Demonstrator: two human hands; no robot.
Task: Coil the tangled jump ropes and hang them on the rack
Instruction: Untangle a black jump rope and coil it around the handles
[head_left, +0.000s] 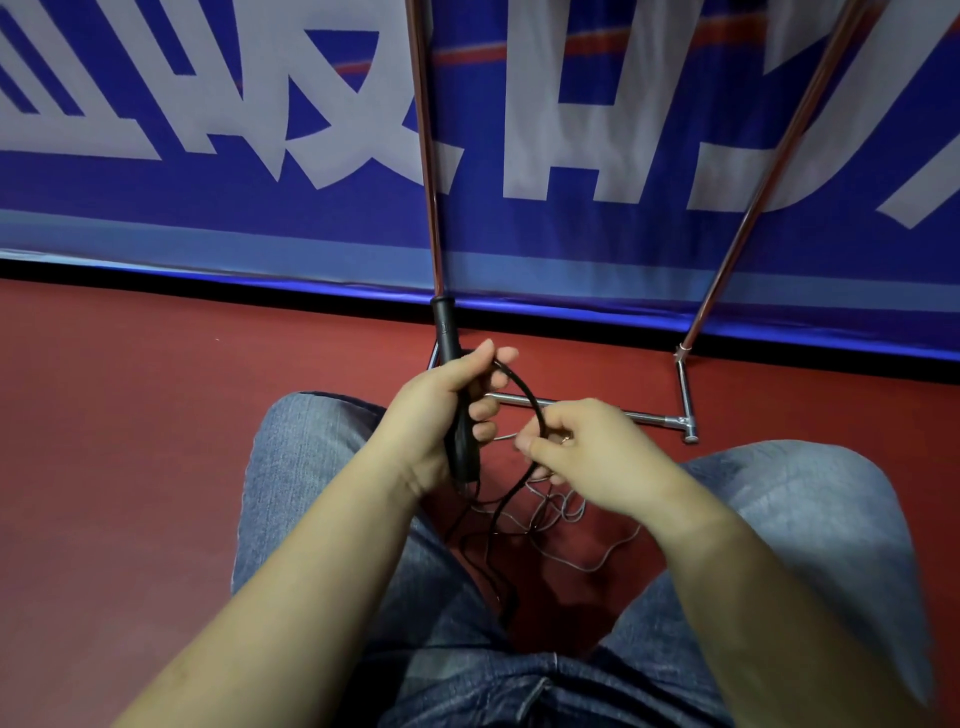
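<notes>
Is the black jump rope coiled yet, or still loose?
Mostly loose: one loop arcs between left hand and right hand; the black rope trails down to the floor.

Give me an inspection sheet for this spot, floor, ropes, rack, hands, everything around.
Surface: red floor, person crouched over it in jeans.
Job's things: black jump rope, handles bunched in left hand; grey rope loose on floor; rack base and uprights ahead, nothing hung in view.
Clutter: nothing seen.
Hands: left hand has a grip on black handles; right hand pinches black cord.
Cables: nothing seen besides ropes.
Surroundings: blue banner with white lettering behind rack.
</notes>
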